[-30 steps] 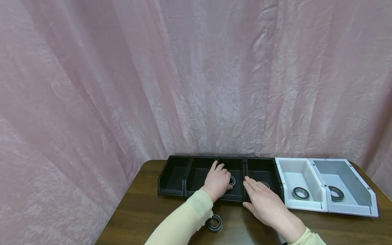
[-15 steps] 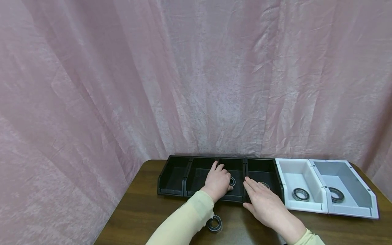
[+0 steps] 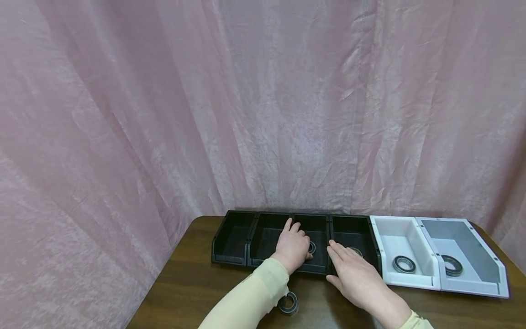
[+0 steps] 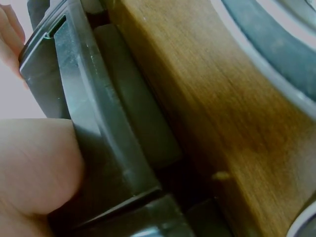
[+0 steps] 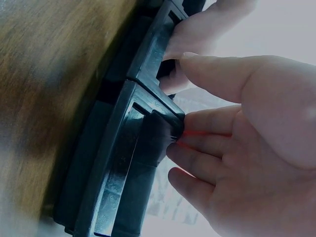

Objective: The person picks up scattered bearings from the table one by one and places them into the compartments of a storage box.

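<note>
My left hand (image 3: 291, 246) lies over the wall between the second and third black bins, its fingers spread forward and holding nothing. A ball bearing (image 3: 312, 248) in the third black bin (image 3: 312, 224) shows just right of that hand. My right hand (image 3: 355, 276) has its fingers extended, with the tips on the divider between the third and fourth black bins; the right wrist view shows them against the bin edge (image 5: 173, 118). Another bearing (image 3: 356, 251) in the fourth bin is mostly hidden behind this hand. Below my left cuff, a bearing (image 3: 294, 303) lies on the table.
Black bins stand side by side along the back of the wooden table (image 3: 181, 283). To their right come a white bin (image 3: 394, 228) with a bearing (image 3: 412, 264) and a grey bin (image 3: 481, 256) with another bearing (image 3: 458, 269). A pink curtain (image 3: 263, 114) hangs behind.
</note>
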Motion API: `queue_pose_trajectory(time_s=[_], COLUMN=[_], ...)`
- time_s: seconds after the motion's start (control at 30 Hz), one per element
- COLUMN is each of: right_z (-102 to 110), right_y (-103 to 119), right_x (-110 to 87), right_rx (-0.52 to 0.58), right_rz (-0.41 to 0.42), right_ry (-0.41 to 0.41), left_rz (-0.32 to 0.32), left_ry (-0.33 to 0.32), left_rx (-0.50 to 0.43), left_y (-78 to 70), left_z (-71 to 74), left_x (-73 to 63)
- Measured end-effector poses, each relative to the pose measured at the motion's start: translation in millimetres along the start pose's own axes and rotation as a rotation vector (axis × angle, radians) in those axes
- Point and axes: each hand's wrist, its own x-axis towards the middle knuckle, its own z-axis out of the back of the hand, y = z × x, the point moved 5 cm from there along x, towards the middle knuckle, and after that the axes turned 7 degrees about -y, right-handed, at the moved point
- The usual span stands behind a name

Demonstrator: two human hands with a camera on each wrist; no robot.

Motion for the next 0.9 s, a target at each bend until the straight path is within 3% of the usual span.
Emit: queue_pose_trajectory(time_s=[0.67, 0.9], right_z=[2, 1], right_y=[2, 2], right_x=[-2.3, -2.4], right_rx=[-0.036, -0.037], right_rz=[0.031, 0.034], right_ry=[-0.046, -0.048], left_rz=[-0.004, -0.017], left_ry=[0.001, -0.001], left_rx=[-0.006, -0.039], left_y=[-0.5, 2.0], left_z=[-6.9, 3.9], left_x=[2.8, -2.2])
